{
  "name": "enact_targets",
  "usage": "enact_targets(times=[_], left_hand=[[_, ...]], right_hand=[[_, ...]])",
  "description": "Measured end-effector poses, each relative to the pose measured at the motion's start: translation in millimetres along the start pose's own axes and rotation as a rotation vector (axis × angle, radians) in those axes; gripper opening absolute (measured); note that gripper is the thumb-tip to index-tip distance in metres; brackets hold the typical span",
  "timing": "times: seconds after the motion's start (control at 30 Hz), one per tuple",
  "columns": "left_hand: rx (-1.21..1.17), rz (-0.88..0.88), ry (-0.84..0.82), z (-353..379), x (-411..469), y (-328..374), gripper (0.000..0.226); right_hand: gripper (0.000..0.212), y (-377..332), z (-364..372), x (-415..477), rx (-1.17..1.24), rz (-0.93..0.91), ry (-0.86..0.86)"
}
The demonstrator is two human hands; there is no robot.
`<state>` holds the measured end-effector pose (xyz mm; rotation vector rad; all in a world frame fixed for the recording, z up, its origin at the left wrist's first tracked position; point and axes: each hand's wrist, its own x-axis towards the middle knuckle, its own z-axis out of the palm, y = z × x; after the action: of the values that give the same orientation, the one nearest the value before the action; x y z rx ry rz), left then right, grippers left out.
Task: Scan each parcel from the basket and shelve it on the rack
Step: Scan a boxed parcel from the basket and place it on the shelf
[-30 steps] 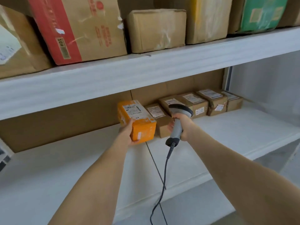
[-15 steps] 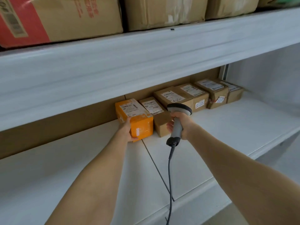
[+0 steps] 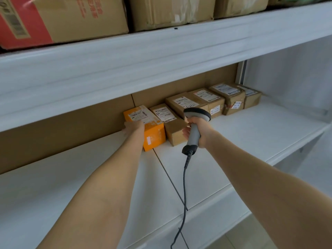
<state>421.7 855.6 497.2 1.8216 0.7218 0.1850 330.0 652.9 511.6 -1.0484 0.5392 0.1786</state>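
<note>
An orange parcel (image 3: 154,135) with a white label sits on the white lower shelf (image 3: 251,133), against the cardboard back wall and beside a row of brown parcels (image 3: 206,103). My left hand (image 3: 133,127) holds its left upper edge, thumb on top near the label, fingers down the hidden left side. Just right of the orange parcel, my right hand (image 3: 201,131) grips the handle of a grey barcode scanner (image 3: 196,115), in front of the nearest brown parcel (image 3: 175,131). The scanner's black cable (image 3: 184,186) hangs down over the shelf front.
The brown parcels run along the back wall to the right upright (image 3: 240,72). Large cardboard boxes (image 3: 161,11) stand on the upper shelf (image 3: 161,56) overhead. Bare white shelf stretches left of the orange parcel and in front of the row.
The orange parcel has gone from raised in my left hand to resting on the shelf against the back wall. The scanner has stayed close to the same spot. My view has tilted down.
</note>
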Motion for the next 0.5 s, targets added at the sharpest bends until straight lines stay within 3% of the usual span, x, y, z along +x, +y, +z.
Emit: enact_targets(times=[0.07, 0.2, 0.5], left_hand=[[0.102, 0.134, 0.068, 0.9, -24.2, 10.6, 0.044], [0.216, 0.339, 0.013, 27.4, -71.5, 25.9, 0.036], [0.234, 0.389, -0.447, 117.2, -246.7, 10.3, 0.053]], right_hand=[[0.017, -1.4, -7.7, -9.9, 0.027, -0.008, -0.019], [0.019, -5.0, -36.4, -35.8, 0.069, -0.047, -0.015], [0.009, -5.0, -174.0, -118.2, 0.281, -0.14, 0.166]])
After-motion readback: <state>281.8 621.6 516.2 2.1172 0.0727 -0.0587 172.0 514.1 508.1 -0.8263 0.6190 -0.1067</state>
